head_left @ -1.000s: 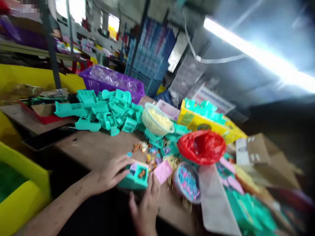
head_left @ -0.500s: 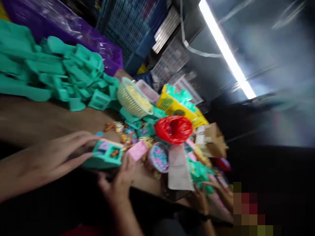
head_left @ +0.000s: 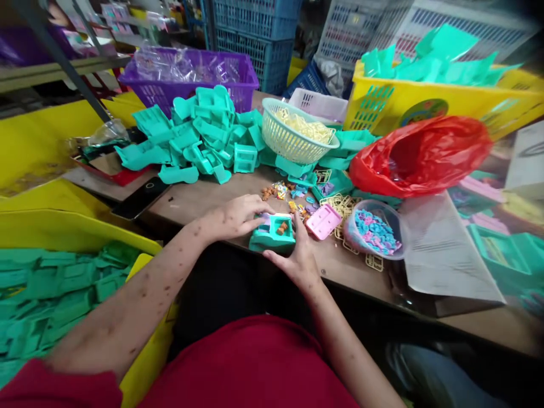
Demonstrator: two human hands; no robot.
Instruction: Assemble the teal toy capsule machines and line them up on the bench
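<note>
A teal plastic toy casing point(head_left: 272, 242) sits at the table's front edge between my two hands. In one of its recesses lies a small brown figure point(head_left: 282, 228); a purple bit shows in the other. My left hand point(head_left: 238, 216) grips the casing from the left, fingers over its top. My right hand point(head_left: 301, 255) holds the right end, thumb at the near side and fingers behind. Just right of it lies a pink plastic tray piece point(head_left: 323, 221). Behind are small brown figures point(head_left: 267, 193) and other small coloured parts.
Teal casings point(head_left: 212, 133) are heaped behind, before a purple crate point(head_left: 250, 85). Rightward stand a pale basket point(head_left: 293, 141) of cream parts, a tub point(head_left: 376, 232) of blue and pink bits, a red bag point(head_left: 446, 164) and a yellow crate point(head_left: 425, 102). A phone point(head_left: 140, 198) lies left.
The view has swung from strongly tilted to nearly level, and turned so that more of the left side shows. Both hands still hold the teal toy casing.
</note>
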